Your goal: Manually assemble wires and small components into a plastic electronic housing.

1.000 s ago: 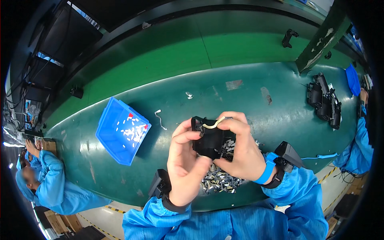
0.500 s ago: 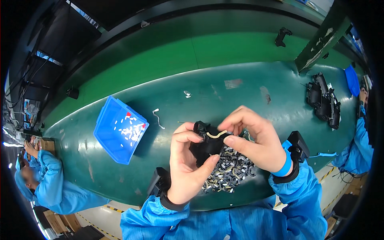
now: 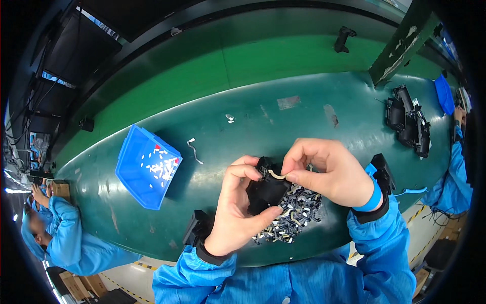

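Observation:
My left hand (image 3: 237,210) is closed around a black moulded plastic part (image 3: 264,193), holding it above the table. A small curved cream-coloured strip (image 3: 276,175) lies at the top of that part. Thumb and forefinger of my right hand (image 3: 326,169) pinch the strip's right end. Whether its left end is fixed to the black part, I cannot tell. Just below and behind both hands is a heap of small black, grey and cream pieces (image 3: 298,213), partly hidden by my left hand and the part.
A blue bin (image 3: 144,188) with small white pieces and red bits stands at the left. Near it lies a thin pale strip (image 3: 193,150). Black cylindrical assemblies (image 3: 407,121) and a blue tray (image 3: 444,96) are at the right, by a green post (image 3: 402,50). People work at both ends.
My right hand has shifted slightly right, its fingers now pinching the strip's end more tightly. The view has moved a little; the black part stays in my left hand.

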`<state>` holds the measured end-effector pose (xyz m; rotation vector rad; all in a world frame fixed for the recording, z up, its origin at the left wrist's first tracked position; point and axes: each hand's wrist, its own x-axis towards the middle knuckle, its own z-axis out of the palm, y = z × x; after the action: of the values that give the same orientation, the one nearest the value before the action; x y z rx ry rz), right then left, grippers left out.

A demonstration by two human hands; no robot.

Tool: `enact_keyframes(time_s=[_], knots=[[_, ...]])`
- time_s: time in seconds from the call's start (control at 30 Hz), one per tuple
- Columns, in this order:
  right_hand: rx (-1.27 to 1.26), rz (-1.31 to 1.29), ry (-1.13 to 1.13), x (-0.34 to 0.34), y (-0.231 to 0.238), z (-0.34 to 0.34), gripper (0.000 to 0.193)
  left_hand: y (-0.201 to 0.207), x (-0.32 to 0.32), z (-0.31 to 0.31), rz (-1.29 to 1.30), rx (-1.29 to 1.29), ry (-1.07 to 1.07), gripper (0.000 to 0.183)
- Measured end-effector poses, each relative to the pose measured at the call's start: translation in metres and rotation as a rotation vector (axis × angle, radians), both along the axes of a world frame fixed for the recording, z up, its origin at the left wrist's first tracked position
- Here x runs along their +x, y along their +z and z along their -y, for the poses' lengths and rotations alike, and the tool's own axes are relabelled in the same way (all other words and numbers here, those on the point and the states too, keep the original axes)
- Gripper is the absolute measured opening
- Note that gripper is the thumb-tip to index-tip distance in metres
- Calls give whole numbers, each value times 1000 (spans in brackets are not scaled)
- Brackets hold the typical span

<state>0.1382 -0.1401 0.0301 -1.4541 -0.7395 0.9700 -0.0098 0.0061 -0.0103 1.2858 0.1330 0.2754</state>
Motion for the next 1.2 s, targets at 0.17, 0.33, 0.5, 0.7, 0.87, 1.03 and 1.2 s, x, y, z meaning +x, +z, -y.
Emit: enact_keyframes(time_s=[0.17,0.33,0.5,0.7,0.87,1.03,1.2], knots=[[183,839,-225,-7,-2,-8,16,4,2,-3,-53,-236,-64,63],[386,1397,-367,-4,-15,-11,31,13,-2,-4,-176,-636,-134,70],[394,1458,-397,-12,-13,-12,32,18,-5,-11,-101,-777,-200,71],[186,881,-120,-10,7,-4,29,14,-1,-21,103,-32,-100,59],[290,418,-102,-20,-8,-8,38,14,-2,-20,124,161,-35,59],[303,13,-115,-30,-17,-10,32,15,0,-17,139,323,-54,56],[297,46,-129,-30,-17,-10,30,12,0,-11,80,26,12,37]])
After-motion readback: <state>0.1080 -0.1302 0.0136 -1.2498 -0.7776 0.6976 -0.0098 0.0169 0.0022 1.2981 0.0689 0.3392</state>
